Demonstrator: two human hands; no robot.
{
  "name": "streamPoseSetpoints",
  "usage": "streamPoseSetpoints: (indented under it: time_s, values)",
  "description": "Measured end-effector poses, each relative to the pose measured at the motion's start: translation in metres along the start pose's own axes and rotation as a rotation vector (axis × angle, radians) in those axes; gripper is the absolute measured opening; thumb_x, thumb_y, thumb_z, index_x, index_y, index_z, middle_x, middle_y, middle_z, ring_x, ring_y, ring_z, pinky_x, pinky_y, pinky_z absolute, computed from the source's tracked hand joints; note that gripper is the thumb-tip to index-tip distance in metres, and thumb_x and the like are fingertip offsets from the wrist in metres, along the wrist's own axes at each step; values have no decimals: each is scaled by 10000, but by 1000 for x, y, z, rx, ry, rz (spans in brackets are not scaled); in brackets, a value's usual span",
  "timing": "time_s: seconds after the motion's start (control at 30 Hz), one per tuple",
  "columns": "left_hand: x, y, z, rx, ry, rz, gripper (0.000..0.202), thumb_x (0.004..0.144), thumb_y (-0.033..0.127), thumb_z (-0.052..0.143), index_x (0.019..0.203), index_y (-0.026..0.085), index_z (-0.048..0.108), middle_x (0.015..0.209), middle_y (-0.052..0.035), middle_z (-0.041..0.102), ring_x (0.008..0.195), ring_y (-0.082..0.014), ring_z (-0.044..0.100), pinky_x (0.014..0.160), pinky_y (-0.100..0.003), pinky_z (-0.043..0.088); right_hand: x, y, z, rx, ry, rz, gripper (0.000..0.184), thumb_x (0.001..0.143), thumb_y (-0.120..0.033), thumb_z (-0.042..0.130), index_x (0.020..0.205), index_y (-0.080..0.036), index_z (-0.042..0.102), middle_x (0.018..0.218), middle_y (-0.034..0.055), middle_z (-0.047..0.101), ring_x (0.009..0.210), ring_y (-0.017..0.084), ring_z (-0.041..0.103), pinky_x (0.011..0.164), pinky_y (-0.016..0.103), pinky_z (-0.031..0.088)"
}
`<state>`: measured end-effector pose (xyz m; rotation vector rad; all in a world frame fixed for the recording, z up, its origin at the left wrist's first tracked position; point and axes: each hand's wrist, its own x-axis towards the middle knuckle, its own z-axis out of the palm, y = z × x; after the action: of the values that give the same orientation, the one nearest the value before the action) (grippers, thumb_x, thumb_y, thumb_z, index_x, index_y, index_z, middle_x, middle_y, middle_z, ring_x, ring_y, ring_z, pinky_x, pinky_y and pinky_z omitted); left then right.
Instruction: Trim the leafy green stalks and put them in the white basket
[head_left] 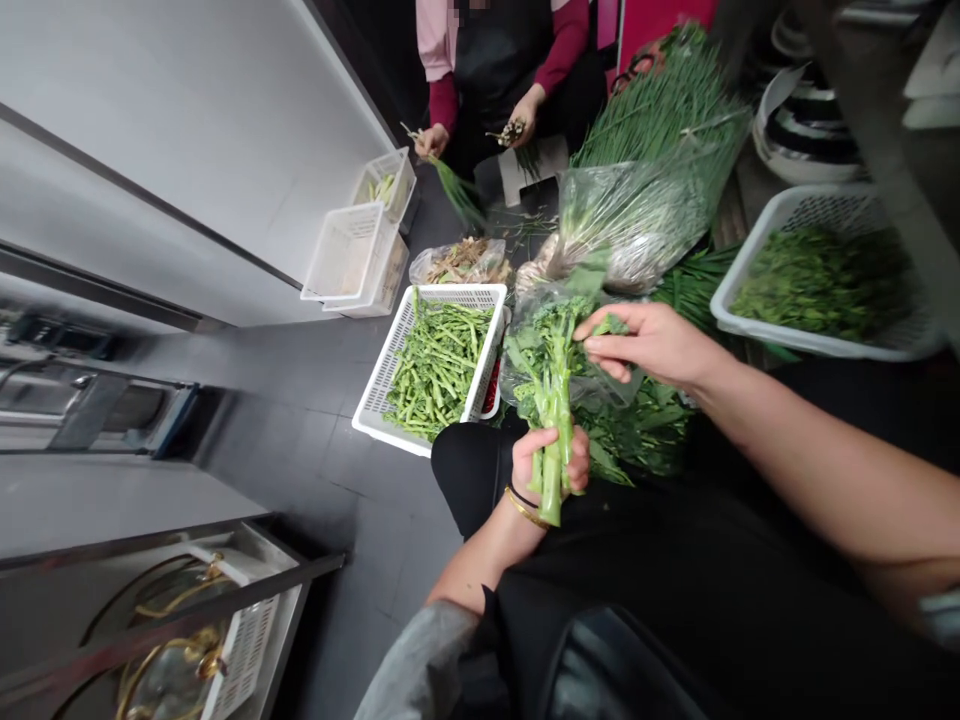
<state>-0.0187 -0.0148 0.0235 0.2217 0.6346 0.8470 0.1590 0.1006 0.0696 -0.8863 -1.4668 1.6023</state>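
Note:
Upright above my lap, a stalk of broccolini (553, 390) with a thick pale stem and leafy florets is wrapped in the fingers of my left hand (529, 462). My right hand (656, 343) is beside its top, thumb and fingers pinched by a small green floret (611, 325); whether that piece is still joined to the stalk I cannot tell. Behind the stalk lies a clear plastic bag (517, 360), partly hidden. More leafy greens (649, 430) lie below my right hand. Left of my knee is a white basket (381, 390) of cut green stems (442, 365).
Across from me a person's hands (433, 142) hold thin green stalks. Bagged long green stalks (645, 215) lie ahead. Another white basket (727, 300) with chopped greens stands right. White bins (341, 255) line the wall; a metal rack (247, 600) is at lower left.

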Motion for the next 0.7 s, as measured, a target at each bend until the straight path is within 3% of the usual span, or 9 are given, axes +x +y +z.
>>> streamPoseSetpoints:
  time_s: [0.13, 0.23, 0.3, 0.37, 0.47, 0.53, 0.63, 0.7]
  values:
    - [5, 2, -2, 39, 9, -77, 203, 692, 326, 563, 775, 142, 542, 558, -11, 492, 386, -98, 437, 350, -205, 324, 1, 4, 6, -215, 39, -82, 182, 804, -341, 606, 776, -178, 531, 482, -43, 498, 408, 97, 453, 427, 234, 385]
    - [9, 2, 3, 16, 103, -72, 208, 709, 331, 570, 736, 126, 555, 549, -16, 491, 422, -92, 471, 383, -188, 360, -1, 19, 10, -631, 203, -354, 50, 796, -208, 547, 829, -173, 562, 670, 32, 585, 603, 161, 559, 558, 282, 460]
    - [9, 1, 9, 14, 182, -62, 223, 718, 338, 575, 716, 115, 559, 540, -17, 486, 435, -88, 479, 407, -183, 381, -5, 29, 9, -871, 219, -552, 165, 762, -106, 481, 873, -167, 587, 794, 77, 602, 744, 193, 581, 664, 306, 480]
    - [8, -1, 17, 29, 239, -15, 218, 721, 334, 581, 725, 117, 565, 533, -12, 486, 443, -91, 484, 423, -188, 393, -8, 35, 7, -944, 174, -671, 270, 747, -68, 435, 935, -172, 599, 827, 81, 597, 794, 196, 580, 708, 309, 485]
    - [7, -3, 27, 72, 230, 63, 224, 713, 344, 581, 729, 121, 579, 511, -9, 489, 437, -101, 486, 425, -200, 389, -8, 36, 11, -754, 226, -632, 182, 792, -150, 484, 929, -197, 594, 824, 66, 600, 799, 188, 579, 713, 311, 486]
    - [8, -5, 30, 94, 179, 61, 257, 704, 371, 578, 708, 115, 588, 499, -20, 501, 419, -106, 484, 414, -209, 378, -5, 36, 20, -456, 331, -433, 90, 815, -272, 552, 875, -210, 574, 727, 32, 584, 679, 158, 559, 611, 285, 476]
    - [13, -7, 28, 127, 140, 50, 289, 685, 396, 587, 687, 107, 597, 478, -29, 506, 408, -112, 490, 414, -219, 373, -2, 37, 38, 109, 417, -97, 229, 780, -415, 621, 857, -213, 548, 553, -49, 476, 436, 81, 402, 393, 212, 331]
    - [16, -8, 25, 166, 141, 69, 294, 674, 400, 599, 682, 106, 597, 469, -30, 504, 408, -117, 496, 415, -224, 374, -3, 38, 47, 393, 412, 21, 321, 703, -431, 698, 875, -202, 554, 548, -64, 475, 390, 52, 340, 349, 189, 248]
